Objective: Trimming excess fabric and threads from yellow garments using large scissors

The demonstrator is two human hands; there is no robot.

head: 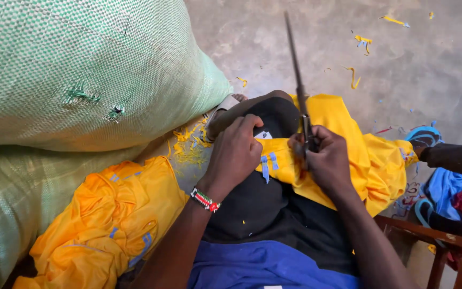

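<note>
My left hand pinches the edge of a yellow garment spread over my black-trousered knee. Small blue strips hang from the fabric just beside its fingers. My right hand is closed on a pair of long dark scissors, whose closed blades point up and away from me above the cloth. A beaded bracelet sits on my left wrist.
A large green woven sack fills the left side, with a heap of yellow garments below it. Yellow and blue fabric scraps litter the concrete floor. Blue cloth and a wooden stool stand at right.
</note>
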